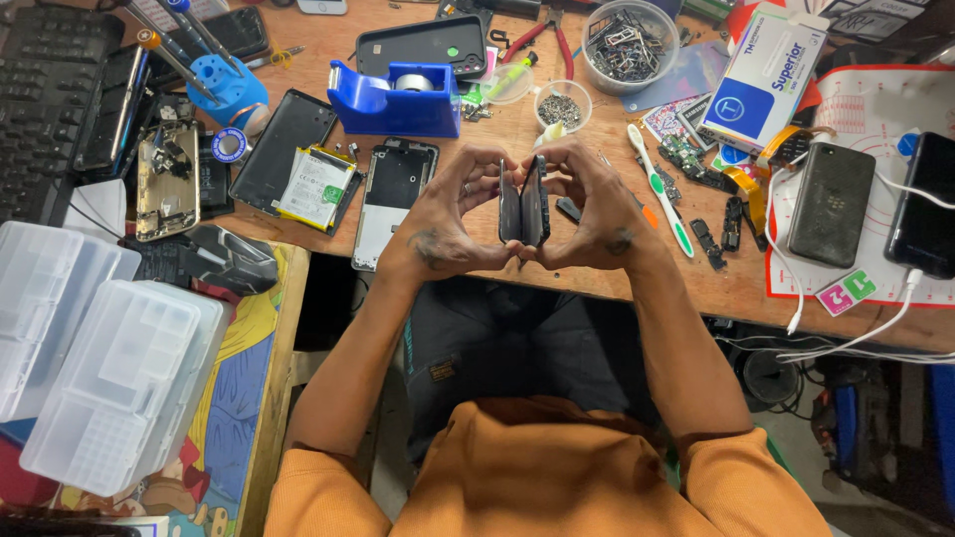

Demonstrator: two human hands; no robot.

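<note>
My left hand (453, 214) and my right hand (587, 204) meet over the front edge of the wooden workbench (517, 129). Between them they hold a dark phone (524, 207) edge-on, its two halves parted a little like a book. Fingers of both hands curl over its top; the thumbs press at its lower end. Just left of my left hand lies an opened phone frame (390, 194), and beside that a phone back with a white battery (316, 187).
A blue tape dispenser (398, 97) stands behind my hands. A white-and-green toothbrush (659, 189) lies to the right, with circuit parts, a black phone (831, 204) and another on a white cable (925, 204). Clear plastic organiser boxes (109, 378) sit at the left; bowls of small parts (627, 40) stand at the back.
</note>
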